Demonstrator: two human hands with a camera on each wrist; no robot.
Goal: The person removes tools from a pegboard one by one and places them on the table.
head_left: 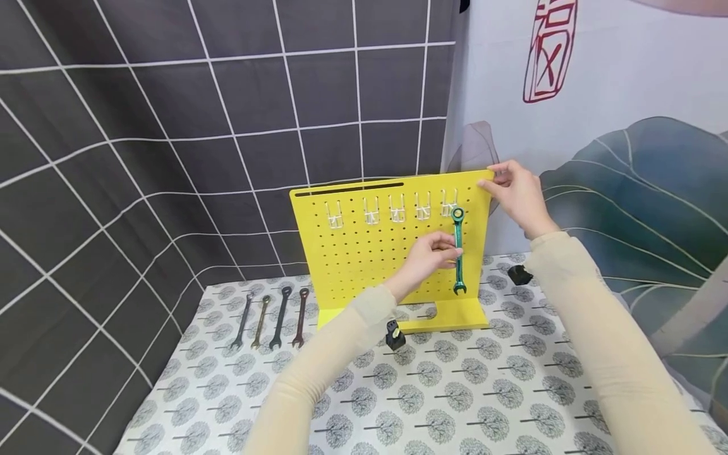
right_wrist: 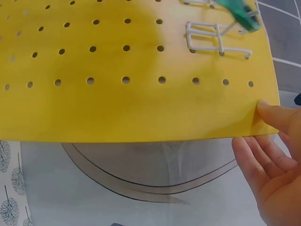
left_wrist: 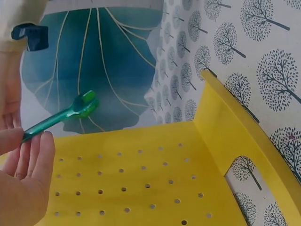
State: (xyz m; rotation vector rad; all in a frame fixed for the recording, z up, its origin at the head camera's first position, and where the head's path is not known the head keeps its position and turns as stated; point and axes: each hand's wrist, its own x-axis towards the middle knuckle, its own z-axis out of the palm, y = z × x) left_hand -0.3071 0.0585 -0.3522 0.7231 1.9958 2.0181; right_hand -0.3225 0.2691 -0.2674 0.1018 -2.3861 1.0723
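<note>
My left hand pinches a green combination wrench by its shank, thumb against fingers. The wrench stands upright in front of a yellow pegboard, its ring end up by the rightmost white wire hook. Whether the ring is on the hook, I cannot tell. In the left wrist view the wrench's open end sticks out past the fingers. My right hand grips the pegboard's top right corner; in the right wrist view its thumb lies on the front face, with the fingers at the edge.
Several wrenches lie side by side on the tree-patterned tablecloth, left of the pegboard. More white wire hooks line the board's upper part. Behind stand a dark grid curtain and a light printed cloth.
</note>
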